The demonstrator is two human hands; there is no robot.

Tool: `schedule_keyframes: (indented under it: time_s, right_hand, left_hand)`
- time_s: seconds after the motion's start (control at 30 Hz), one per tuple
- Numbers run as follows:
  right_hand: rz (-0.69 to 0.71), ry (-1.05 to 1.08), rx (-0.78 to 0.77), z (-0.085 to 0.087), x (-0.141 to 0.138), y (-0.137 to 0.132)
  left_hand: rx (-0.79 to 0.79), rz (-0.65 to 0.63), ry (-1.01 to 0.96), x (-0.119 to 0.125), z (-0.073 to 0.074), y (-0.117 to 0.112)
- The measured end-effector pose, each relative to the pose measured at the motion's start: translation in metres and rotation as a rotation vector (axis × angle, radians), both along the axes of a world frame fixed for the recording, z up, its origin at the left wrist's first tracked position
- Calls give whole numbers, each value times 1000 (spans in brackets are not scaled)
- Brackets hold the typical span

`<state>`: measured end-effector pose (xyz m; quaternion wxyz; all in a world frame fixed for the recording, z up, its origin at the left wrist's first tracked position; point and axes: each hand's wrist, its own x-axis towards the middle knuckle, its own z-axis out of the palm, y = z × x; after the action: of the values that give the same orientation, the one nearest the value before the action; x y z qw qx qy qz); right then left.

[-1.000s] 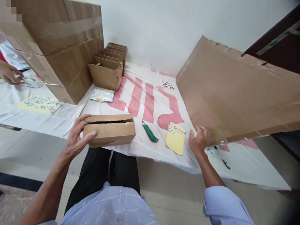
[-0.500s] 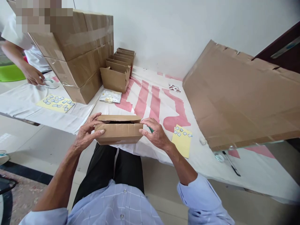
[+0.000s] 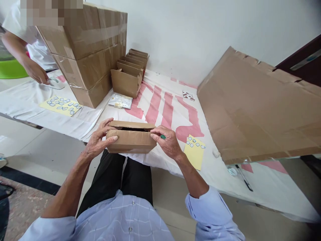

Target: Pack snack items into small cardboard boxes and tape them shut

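A small brown cardboard box [image 3: 131, 142] is held at the table's front edge, above my lap. Its lid flap stands slightly raised, leaving a dark gap along the top. My left hand [image 3: 100, 139] grips the left end, thumb on the near face and fingers at the back. At the right end, my right hand [image 3: 167, 140] pinches the corner beside the gap. A small green thing [image 3: 163, 137] shows behind the right fingers; I cannot make out what it is. The inside of the box is too dark to see.
Large taped cartons [image 3: 92, 57] are stacked at left, beside a row of open small boxes [image 3: 126, 82] and a flat plastic packet [image 3: 120, 100]. Yellow sticker sheets [image 3: 194, 157] lie on the cloth. A big cardboard panel [image 3: 258, 110] leans at right near a black pen [image 3: 244, 179]. A co-worker's hand [image 3: 37, 72] is far left.
The box's lid gap looks slightly narrower, with both hands still on its ends. The whole view has shifted a little. The co-worker's hand stays by the white item.
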<state>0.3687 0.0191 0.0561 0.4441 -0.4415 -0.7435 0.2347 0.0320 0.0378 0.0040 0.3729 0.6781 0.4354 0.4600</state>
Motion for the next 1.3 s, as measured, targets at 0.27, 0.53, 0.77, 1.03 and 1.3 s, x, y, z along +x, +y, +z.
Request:
schedule_keyframes:
  time_s: [0.27, 0.53, 0.77, 1.03, 1.3]
  right_hand:
    - [-35, 35, 161, -9, -4, 1]
    - [-79, -30, 329, -12, -8, 1]
    - [-168, -172, 400, -17, -10, 0]
    - [-213, -302, 520, -26, -7, 1]
    - [-194, -238, 561, -37, -10, 1]
  left_hand:
    - [-3, -3, -2, 1, 2, 1]
    - [-21, 6, 9, 2, 5, 0]
    - [37, 25, 5, 4, 7, -3]
    - [40, 28, 7, 4, 7, -4]
    - [7, 71, -31, 9, 4, -5]
